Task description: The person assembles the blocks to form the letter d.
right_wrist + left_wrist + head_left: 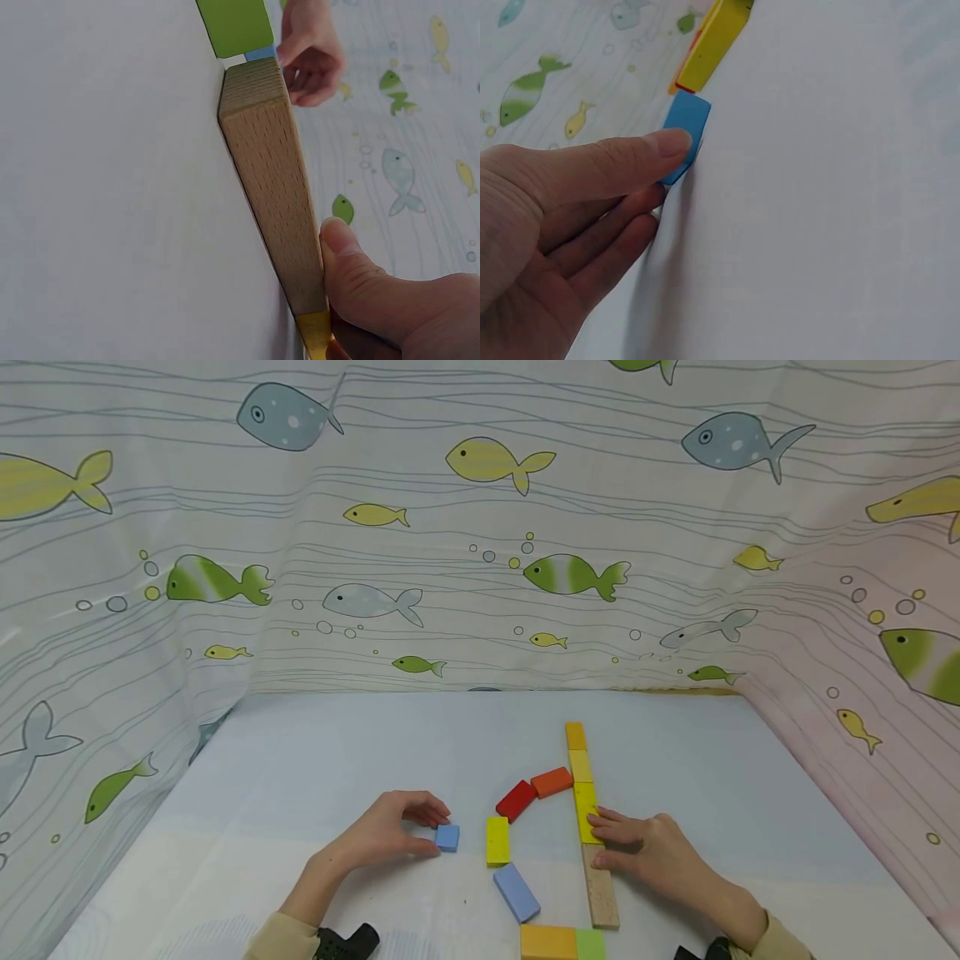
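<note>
My left hand [386, 831] pinches a small blue block [447, 838] between thumb and fingers; its thumb [656, 146] lies against the block's face in the left wrist view. My right hand [648, 847] touches a straight row of blocks. Its fingertips rest at a bright yellow block [585, 810], while the thumb [341, 240] is against the edge of a plain wooden block [274, 180]. Left of that row, a curve runs through an orange-red block [552, 782], a red block [517, 801], a yellow block [497, 841] and a periwinkle block [517, 893].
Two more yellow-orange blocks, one at the far end [575, 736], continue the straight row. At the near edge of view lie an orange-yellow block [547, 942] and a green block [590, 944]. A fish-print cloth [480, 543] hangs behind the white table [337, 735].
</note>
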The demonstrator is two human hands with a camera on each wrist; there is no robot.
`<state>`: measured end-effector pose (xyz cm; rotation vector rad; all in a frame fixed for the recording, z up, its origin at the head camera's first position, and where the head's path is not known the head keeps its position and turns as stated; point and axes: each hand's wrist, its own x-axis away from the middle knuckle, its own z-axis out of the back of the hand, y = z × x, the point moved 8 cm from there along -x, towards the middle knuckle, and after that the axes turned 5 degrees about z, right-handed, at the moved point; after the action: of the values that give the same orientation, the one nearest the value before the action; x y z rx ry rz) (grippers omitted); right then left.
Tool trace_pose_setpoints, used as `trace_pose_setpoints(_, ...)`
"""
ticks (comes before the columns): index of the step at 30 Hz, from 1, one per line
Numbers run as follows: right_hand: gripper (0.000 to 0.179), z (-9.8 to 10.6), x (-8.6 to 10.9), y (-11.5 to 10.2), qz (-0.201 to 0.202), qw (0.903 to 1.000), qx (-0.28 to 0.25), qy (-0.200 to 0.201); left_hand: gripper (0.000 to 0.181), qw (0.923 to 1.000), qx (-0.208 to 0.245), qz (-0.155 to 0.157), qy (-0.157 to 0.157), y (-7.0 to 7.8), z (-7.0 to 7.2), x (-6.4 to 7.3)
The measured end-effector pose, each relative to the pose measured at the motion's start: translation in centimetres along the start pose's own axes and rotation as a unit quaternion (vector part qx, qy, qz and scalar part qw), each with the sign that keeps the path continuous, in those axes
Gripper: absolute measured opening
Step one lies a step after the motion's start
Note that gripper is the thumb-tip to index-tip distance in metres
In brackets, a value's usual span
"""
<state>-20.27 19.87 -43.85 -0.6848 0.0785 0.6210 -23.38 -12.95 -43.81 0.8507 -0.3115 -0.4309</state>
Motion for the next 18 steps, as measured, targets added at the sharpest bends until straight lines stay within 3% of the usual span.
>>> trace_pose_setpoints(18, 0.055, -0.03, 0.01, 0.22, 0.002, 1.0000, 0.009, 0.004, 0.040, 0.9997, 0.013, -0.004, 0.019, 0.44, -0.08, 0.03)
